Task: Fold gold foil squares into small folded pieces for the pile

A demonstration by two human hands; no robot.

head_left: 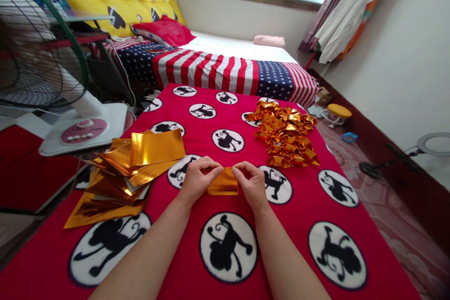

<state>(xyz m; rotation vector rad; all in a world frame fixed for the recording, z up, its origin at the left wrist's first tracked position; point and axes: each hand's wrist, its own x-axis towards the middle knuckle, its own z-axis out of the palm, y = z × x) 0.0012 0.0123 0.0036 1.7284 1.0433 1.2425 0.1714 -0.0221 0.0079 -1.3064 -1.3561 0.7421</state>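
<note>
Gold sheet (223,186), pinched by left fingers (208,165) and right fingers (245,168), foil stack (119,180) leftward, folded pieces (290,133) rightward

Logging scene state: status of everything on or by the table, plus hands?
Left hand: pinching the sheet
Right hand: pinching the sheet
Sheet: held near its far edge, fold unclear
Stack: loose, uneven
Folded pieces: heaped
Cloth: spread out
Fan: upright, running unclear
</note>
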